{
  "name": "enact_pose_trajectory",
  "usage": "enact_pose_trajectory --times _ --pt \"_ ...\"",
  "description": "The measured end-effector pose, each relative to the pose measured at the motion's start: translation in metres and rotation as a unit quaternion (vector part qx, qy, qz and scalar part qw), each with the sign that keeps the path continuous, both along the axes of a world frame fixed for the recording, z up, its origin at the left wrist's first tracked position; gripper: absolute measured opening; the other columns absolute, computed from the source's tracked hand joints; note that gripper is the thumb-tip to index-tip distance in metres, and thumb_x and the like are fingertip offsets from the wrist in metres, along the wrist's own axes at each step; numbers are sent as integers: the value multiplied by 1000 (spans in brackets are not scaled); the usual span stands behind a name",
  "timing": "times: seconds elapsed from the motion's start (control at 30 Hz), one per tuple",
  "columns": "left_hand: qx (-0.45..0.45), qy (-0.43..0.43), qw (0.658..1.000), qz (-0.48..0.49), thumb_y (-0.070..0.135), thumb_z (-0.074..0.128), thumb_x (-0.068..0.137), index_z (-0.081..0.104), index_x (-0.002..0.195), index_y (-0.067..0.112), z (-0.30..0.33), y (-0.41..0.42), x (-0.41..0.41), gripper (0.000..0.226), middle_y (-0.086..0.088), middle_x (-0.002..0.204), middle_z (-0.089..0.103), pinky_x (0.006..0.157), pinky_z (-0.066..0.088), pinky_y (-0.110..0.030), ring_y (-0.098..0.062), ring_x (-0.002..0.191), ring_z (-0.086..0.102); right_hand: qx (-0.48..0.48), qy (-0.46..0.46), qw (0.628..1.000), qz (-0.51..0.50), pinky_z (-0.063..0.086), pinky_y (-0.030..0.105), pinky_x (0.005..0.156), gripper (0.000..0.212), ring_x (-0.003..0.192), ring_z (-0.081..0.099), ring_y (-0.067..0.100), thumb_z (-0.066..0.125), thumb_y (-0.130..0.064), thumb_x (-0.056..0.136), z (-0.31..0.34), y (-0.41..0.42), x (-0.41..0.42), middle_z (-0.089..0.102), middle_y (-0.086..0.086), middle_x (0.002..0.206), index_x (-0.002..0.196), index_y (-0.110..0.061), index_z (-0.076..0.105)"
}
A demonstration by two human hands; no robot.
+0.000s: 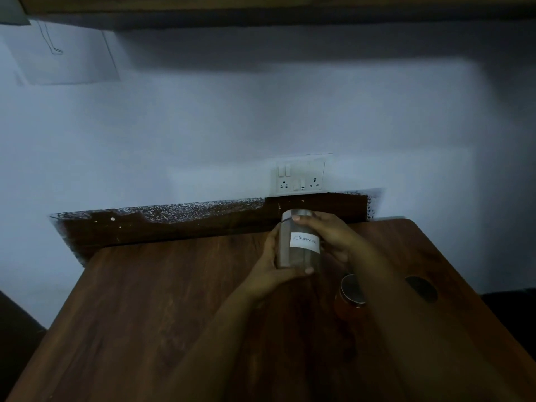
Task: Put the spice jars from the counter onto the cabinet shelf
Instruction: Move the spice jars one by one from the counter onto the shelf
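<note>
- Dim scene over a brown wooden worktop [145, 300], set against a pale wall [232, 126].
- Both hands raised above the worktop's far end, wrapped around one clear jar [298, 242] with a silver lid.
- Left hand [275, 271] cupping the jar's lower left side, thumb across the bottom edge; grip closed on the jar.
- Right hand [333, 239] clasping the jar's right side, one fingertip up near the lid; grip likewise closed on the jar.
- Jar held roughly upright, slightly tilted, brownish contents inside, white label [304, 242] facing the camera with handwriting that appears to read "Cinnamon".
- Second jar [351, 294] standing on the worktop just beneath the right wrist, silver lid on top, orange-red contents, partly covered by the forearm.
- Round dark hole [422, 288] in the worktop, to the right of the arms.
- White switch and socket plate [300, 177] on the wall directly behind the held jar.
- Dark wooden underside [261, 13] running along the top of the view.
</note>
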State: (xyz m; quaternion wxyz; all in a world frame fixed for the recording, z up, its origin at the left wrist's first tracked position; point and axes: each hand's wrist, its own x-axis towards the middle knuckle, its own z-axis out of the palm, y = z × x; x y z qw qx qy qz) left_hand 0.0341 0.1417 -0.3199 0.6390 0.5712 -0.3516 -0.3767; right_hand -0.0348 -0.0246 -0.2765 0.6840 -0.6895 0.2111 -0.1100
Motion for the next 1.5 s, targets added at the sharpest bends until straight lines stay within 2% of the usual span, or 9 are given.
enact_pose_trajectory --times 0.13,0.37,0.53,0.7,0.8,0.9,1.07,1.27,1.5 --pt "-51 100 994 0 22 78 58 30 144 35 4 3 -5 99 -8 133 50 78 57 -35 -28 114 58 106 -56 992 30 49 47 98 58 112 63 28 71 -45 79 -2 -1 -2 66 12 122 128 -14 61" --pt "-40 118 992 -30 25 88 53 29 147 37 9 6 -3 112 -11 136 50 88 54 -44 -33 117 58 180 -113 976 44 48 48 98 56 113 60 30 61 -34 89 -1 1 -13 60 20 126 136 -5 52" --pt "-62 133 989 -12 27 75 60 24 147 40 17 0 -13 102 -7 138 45 79 56 -42 -32 118 55 189 -112 975 18 50 46 95 60 112 60 31 60 -36 86 2 5 -20 60 19 125 137 -4 51" --pt "-87 141 986 28 32 72 59 29 143 36 20 -3 -20 95 -7 133 47 74 56 -41 -32 113 57 194 -102 976 10 51 43 94 67 111 61 28 61 -49 84 2 1 -33 60 15 124 139 -13 50" --pt "-107 161 980 47 30 74 58 31 142 36 21 -6 -22 94 -9 133 48 78 56 -44 -32 112 59 170 -82 981 49 45 49 101 85 118 59 29 83 -53 64 1 -9 -46 62 10 126 138 -29 49" --pt "-112 158 979 57 30 74 60 28 144 39 22 -10 -24 97 -10 135 48 82 56 -45 -35 116 58 157 -79 980 93 53 46 92 93 119 59 30 90 -33 60 0 -13 -54 61 12 129 140 -38 43" --pt "-122 160 978 50 25 74 63 28 146 37 26 -22 -30 96 -10 134 53 90 53 -48 -34 116 60 104 -76 990 63 54 43 89 92 119 61 30 75 -1 72 0 -16 -62 60 11 131 144 -43 36" --pt "-113 132 984 48 11 65 74 31 146 39 27 -46 -44 84 -9 139 51 92 52 -46 -32 119 59 122 -113 984 63 46 57 99 103 122 58 36 82 4 63 -3 -42 -77 56 17 134 143 -44 38" --pt "-129 113 983 66 6 64 75 37 143 36 40 -81 -72 79 -8 139 51 91 54 -42 -30 119 59 108 -123 985 58 51 51 96 100 119 60 33 74 7 69 17 -72 -106 57 15 134 148 -38 32"
